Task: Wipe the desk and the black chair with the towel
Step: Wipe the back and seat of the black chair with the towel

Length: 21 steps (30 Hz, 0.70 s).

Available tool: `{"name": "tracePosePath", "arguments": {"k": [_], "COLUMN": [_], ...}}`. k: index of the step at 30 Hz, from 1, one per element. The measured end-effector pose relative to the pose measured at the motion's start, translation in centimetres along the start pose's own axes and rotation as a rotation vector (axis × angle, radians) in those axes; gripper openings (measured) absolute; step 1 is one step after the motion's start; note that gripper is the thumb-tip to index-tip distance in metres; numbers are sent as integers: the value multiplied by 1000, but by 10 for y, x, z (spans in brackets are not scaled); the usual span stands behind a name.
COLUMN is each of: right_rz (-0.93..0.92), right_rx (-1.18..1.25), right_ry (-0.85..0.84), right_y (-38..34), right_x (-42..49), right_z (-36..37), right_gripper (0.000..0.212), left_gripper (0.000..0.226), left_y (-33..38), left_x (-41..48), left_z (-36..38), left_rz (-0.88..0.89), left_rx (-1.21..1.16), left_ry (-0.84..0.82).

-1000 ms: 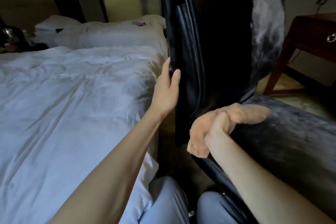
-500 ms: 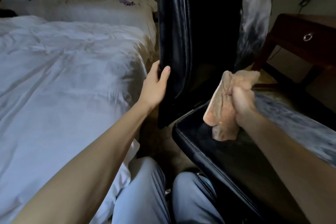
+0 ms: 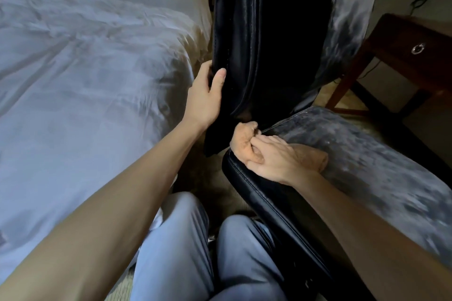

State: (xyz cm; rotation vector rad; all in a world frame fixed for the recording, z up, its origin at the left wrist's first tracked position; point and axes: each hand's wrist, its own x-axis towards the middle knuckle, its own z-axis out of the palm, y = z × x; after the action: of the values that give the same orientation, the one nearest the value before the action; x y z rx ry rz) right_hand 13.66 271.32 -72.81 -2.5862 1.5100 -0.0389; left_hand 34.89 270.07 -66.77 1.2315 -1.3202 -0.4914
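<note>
Because the towel (image 3: 244,148) looks soft and light, it is held bunched in the right hand (image 3: 276,160) on the seat of the black chair (image 3: 244,32), whose stiff back is gripped by the left hand (image 3: 204,99).

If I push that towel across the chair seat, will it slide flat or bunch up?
Probably bunches: the towel is soft and crumpled under the right hand. It looks light, so it likely needs firm pressure. The seat looks smooth, so it should slide easily.
</note>
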Motion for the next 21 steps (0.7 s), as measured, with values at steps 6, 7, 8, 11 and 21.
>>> {"name": "tracePosePath", "arguments": {"k": [6, 7, 8, 11, 21], "right_rz": [-185, -138, -83, 67, 17], "right_rx": [35, 57, 69, 55, -82], "right_ry": [29, 104, 193, 286, 156], "right_y": [-18, -16, -12, -3, -2], "right_x": [-25, -25, -24, -22, -14], "right_z": [-15, -24, -33, -42, 7], "right_gripper": [43, 44, 43, 45, 48], "left_gripper": [37, 39, 40, 39, 23], "left_y": [2, 3, 4, -3, -34], "left_x": [-10, -12, -14, -28, -132], "left_z": [10, 11, 13, 16, 40], "left_rz": [-26, -39, -46, -57, 441], "left_rx": [50, 58, 64, 69, 251], "left_ry": [75, 75, 75, 133, -56]}}
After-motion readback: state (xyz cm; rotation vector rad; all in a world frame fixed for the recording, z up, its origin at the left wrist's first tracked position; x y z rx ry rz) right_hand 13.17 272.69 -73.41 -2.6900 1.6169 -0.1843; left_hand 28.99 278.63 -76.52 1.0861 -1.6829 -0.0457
